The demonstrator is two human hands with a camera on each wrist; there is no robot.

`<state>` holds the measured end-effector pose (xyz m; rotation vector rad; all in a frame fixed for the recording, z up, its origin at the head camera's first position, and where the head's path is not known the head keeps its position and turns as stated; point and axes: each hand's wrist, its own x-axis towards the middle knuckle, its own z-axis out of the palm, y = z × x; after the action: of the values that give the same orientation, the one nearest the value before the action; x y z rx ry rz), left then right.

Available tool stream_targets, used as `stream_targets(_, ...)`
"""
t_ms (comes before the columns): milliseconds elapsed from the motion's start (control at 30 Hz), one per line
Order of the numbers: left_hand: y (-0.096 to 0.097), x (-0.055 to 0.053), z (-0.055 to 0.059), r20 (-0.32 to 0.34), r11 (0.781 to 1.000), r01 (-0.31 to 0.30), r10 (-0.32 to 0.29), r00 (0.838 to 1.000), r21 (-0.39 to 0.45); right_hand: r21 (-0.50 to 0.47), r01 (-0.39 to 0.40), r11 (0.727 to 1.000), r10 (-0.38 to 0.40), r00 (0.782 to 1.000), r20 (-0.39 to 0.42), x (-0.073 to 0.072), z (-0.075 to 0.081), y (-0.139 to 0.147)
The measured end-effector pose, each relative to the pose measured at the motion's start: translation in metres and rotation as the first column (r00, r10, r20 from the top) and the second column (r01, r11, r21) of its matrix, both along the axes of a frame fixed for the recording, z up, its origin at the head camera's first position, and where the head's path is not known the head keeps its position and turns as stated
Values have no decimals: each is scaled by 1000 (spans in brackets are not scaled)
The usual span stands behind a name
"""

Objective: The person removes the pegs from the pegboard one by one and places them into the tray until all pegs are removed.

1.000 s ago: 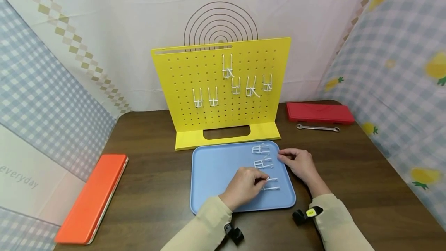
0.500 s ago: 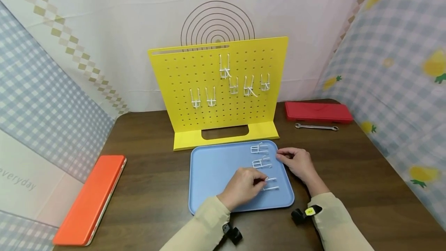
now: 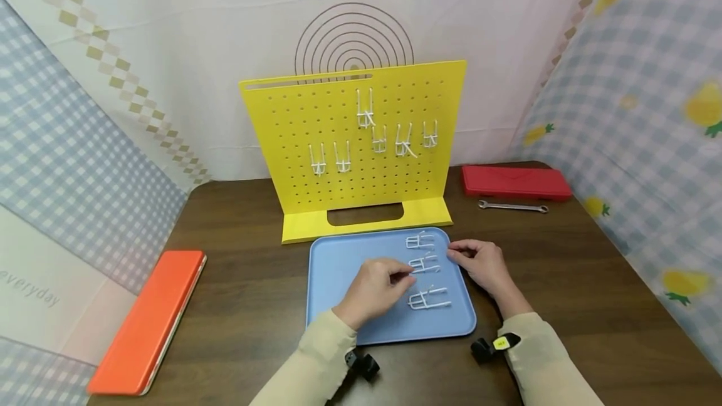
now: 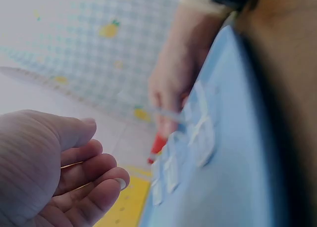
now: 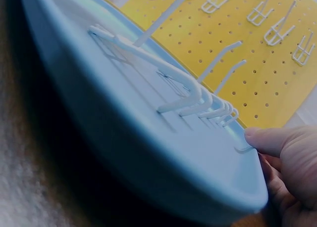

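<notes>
My left hand (image 3: 375, 290) hovers over the blue tray (image 3: 338, 268), thumb and fingers loosely bent and apart. Nothing is between them in the left wrist view, where the hand (image 4: 54, 172) shows against the cloth. To its right lies a white wire pegboard hook (image 3: 427, 299), prongs pointing right. Two similar hooks are lined up behind it: a middle hook (image 3: 424, 265) and a far hook (image 3: 420, 241). My right hand (image 3: 482, 265) grips the tray's right edge. In the right wrist view its thumb (image 5: 265, 140) lies on the rim, with fingers curled outside.
Behind the tray stands a yellow pegboard (image 3: 304, 118) with several white hooks hung on it. A red case (image 3: 516, 182) and a wrench (image 3: 512, 207) lie at the back right. An orange case (image 3: 149, 324) lies at the left edge of the wooden table (image 3: 242, 306).
My left hand has let go of the nearest hook and moved left and slightly back, so the whole hook shows. The right hand stays at the tray's edge.
</notes>
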<state>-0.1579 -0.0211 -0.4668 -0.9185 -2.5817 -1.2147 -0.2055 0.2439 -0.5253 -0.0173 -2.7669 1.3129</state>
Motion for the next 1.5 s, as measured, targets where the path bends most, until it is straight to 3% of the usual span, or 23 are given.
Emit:
stream_targets(200, -25, -11, 12, -13, 988, -130, 131, 991, 87, 2, 3, 1000, -3, 1000, 10, 0, 1, 0)
stream_targets(300, -40, -19, 19, -28, 970, -205, 211, 977, 131, -7, -12, 1000, 12, 1000, -2, -2, 2, 0)
stream_targets(400, -55, -29, 27, -4, 944, -279, 284, 959, 179, -13, -15, 1000, 15, 1000, 0, -2, 3, 0)
stream_targets(533, -73, -50, 40, 53, 908, -351, 349, 936, 229, -8, 0, 1000, 0, 1000, 10, 1, 2, 2)
stream_targets(667, -91, -73, 53, 67, 869, -417, 414, 908, 266, -2, 8, 1000, -8, 1000, 25, 2, 0, 3)
stream_targets(867, -115, -102, 58, 100, 811, -505, 500, 860, 295, -18, -2, 1000, 2, 1000, 22, 0, 2, 1)
stream_targets(1000, -125, -115, 59, 154, 804, -505, 482, 863, 314, -22, -3, 1000, 3, 1000, 26, 0, 2, 0)
stream_targets(1167, -133, -126, 60, 265, 801, -461, 383, 885, 382, -19, 1, 1000, 0, 999, 45, 0, 3, 0)
stream_targets(1267, -135, -130, 60, 316, 797, -448, 338, 886, 405, -21, 2, 1000, -1, 998, 56, 1, 3, -1)
stream_targets(1500, -132, -137, 66, 366, 821, -405, 261, 893, 402, -20, -4, 1000, 5, 999, 42, 0, 4, 0)
